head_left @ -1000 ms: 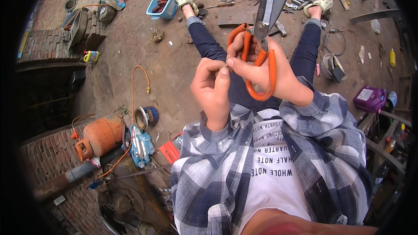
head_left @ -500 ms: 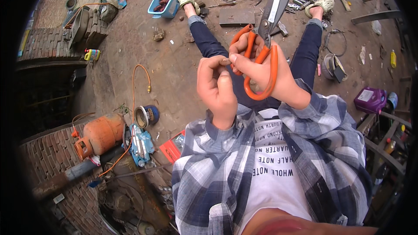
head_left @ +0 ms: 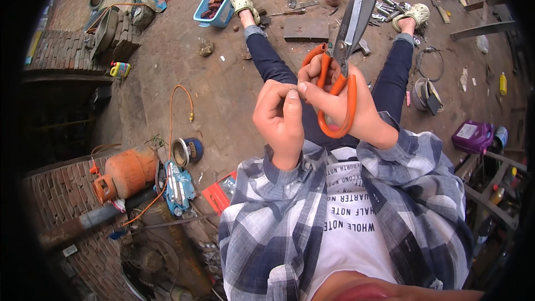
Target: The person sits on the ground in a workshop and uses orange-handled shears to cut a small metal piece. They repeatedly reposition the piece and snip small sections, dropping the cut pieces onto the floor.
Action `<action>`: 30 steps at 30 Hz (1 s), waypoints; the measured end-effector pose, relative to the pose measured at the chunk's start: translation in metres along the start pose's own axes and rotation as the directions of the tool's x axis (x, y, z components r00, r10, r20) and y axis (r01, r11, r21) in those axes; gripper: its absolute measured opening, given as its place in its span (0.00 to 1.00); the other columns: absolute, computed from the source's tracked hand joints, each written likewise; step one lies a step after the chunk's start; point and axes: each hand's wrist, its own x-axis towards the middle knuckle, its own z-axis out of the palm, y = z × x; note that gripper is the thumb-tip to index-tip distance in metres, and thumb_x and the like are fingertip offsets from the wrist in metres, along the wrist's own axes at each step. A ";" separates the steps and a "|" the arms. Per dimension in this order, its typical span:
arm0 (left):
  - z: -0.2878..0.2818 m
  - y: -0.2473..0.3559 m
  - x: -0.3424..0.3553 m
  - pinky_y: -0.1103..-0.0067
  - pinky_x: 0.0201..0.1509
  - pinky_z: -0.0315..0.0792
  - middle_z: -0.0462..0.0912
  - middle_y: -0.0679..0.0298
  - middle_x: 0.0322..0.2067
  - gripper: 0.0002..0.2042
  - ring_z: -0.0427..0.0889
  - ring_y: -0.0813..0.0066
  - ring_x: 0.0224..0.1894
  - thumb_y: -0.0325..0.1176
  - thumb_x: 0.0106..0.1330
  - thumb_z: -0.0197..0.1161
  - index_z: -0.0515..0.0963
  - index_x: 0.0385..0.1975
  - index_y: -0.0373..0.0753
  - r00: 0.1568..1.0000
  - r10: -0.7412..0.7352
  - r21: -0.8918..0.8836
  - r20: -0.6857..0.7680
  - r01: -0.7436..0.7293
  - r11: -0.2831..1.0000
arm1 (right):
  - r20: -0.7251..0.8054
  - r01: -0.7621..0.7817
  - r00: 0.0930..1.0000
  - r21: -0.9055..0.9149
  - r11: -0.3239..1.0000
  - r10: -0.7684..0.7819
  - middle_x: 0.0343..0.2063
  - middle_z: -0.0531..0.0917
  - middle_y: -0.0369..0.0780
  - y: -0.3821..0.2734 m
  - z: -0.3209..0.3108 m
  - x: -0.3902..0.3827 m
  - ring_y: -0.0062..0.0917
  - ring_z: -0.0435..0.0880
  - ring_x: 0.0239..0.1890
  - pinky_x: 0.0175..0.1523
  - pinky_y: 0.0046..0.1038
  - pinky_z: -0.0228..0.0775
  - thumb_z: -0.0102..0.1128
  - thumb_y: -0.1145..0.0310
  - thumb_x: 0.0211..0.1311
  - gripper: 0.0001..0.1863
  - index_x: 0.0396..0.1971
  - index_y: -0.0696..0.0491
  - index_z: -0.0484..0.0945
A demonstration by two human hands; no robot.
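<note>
The orange-handled shears (head_left: 342,47) are held above the ground (head_left: 234,106), between the legs, their handles hooked in the right hand's (head_left: 366,108) grip. The left hand (head_left: 277,121) is curled, fingertips meeting the right thumb; whether it pinches anything cannot be told. Fingertips are best kept clear of the blades. The long axis runs outward from the white shirt (head_left: 345,251), tips away from the person, slightly rightward.
</note>
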 end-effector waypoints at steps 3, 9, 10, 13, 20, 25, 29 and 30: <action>-0.002 -0.005 0.001 0.84 0.25 0.54 0.65 0.69 0.22 0.07 0.61 0.85 0.23 0.26 0.60 0.53 0.70 0.21 0.31 1.000 -0.004 -0.019 -0.010 0.004 1.000 | 0.017 0.007 1.000 -0.035 0.999 -0.007 0.26 0.77 0.35 0.002 -0.001 -0.002 0.14 0.74 0.28 0.35 0.20 0.68 0.64 0.70 0.56 0.12 0.34 0.60 0.72; -0.004 -0.010 -0.001 0.83 0.25 0.53 0.65 0.69 0.22 0.05 0.61 0.85 0.22 0.24 0.57 0.52 0.69 0.21 0.32 0.997 0.057 0.016 -0.045 -0.057 0.998 | 0.067 -0.088 0.994 0.064 0.994 0.083 0.25 0.77 0.34 0.000 0.005 -0.002 0.14 0.74 0.27 0.33 0.20 0.68 0.62 0.72 0.57 0.10 0.33 0.59 0.72; -0.005 -0.008 0.000 0.83 0.25 0.53 0.65 0.69 0.22 0.05 0.61 0.85 0.22 0.24 0.57 0.51 0.69 0.21 0.32 0.998 0.044 -0.007 -0.034 -0.044 0.999 | 0.102 -0.172 0.982 0.096 0.981 0.162 0.25 0.77 0.34 -0.007 0.004 -0.001 0.13 0.74 0.28 0.33 0.20 0.68 0.62 0.72 0.57 0.09 0.32 0.59 0.72; -0.003 -0.005 0.001 0.84 0.25 0.53 0.65 0.69 0.21 0.05 0.61 0.85 0.23 0.24 0.57 0.51 0.69 0.21 0.32 1.000 0.025 -0.067 -0.007 -0.025 0.997 | 0.135 -0.261 0.960 0.122 0.958 0.244 0.24 0.77 0.33 -0.015 0.001 0.002 0.13 0.74 0.27 0.32 0.20 0.68 0.62 0.72 0.57 0.08 0.31 0.58 0.72; -0.003 -0.005 0.003 0.82 0.27 0.56 0.66 0.67 0.21 0.05 0.62 0.82 0.24 0.23 0.55 0.52 0.68 0.19 0.32 0.997 0.077 0.042 -0.013 -0.077 0.996 | 0.057 -0.067 0.996 0.017 0.998 0.066 0.23 0.78 0.34 0.005 0.000 0.001 0.14 0.75 0.24 0.30 0.20 0.68 0.62 0.71 0.56 0.09 0.30 0.59 0.73; -0.005 -0.003 0.003 0.81 0.28 0.58 0.66 0.65 0.21 0.04 0.64 0.79 0.25 0.23 0.52 0.52 0.66 0.17 0.33 0.995 0.100 0.068 0.011 -0.100 0.993 | 0.143 -0.231 0.966 0.106 0.967 0.215 0.21 0.77 0.34 -0.006 -0.001 0.000 0.15 0.76 0.23 0.28 0.20 0.68 0.62 0.69 0.57 0.09 0.30 0.58 0.73; -0.008 -0.004 0.002 0.80 0.28 0.58 0.66 0.64 0.21 0.04 0.64 0.77 0.25 0.22 0.50 0.51 0.66 0.17 0.33 0.993 0.117 0.058 0.014 -0.118 0.991 | 0.163 -0.286 0.950 0.123 0.950 0.264 0.21 0.77 0.34 -0.013 0.001 -0.001 0.15 0.77 0.22 0.28 0.20 0.68 0.61 0.69 0.57 0.09 0.30 0.58 0.73; -0.008 -0.004 0.002 0.80 0.28 0.58 0.66 0.64 0.21 0.04 0.64 0.77 0.25 0.22 0.50 0.51 0.66 0.17 0.33 0.992 0.124 0.057 0.018 -0.124 0.991 | 0.160 -0.284 0.952 0.130 0.950 0.262 0.21 0.77 0.34 -0.013 0.002 -0.001 0.15 0.77 0.22 0.27 0.20 0.68 0.61 0.69 0.57 0.09 0.30 0.58 0.73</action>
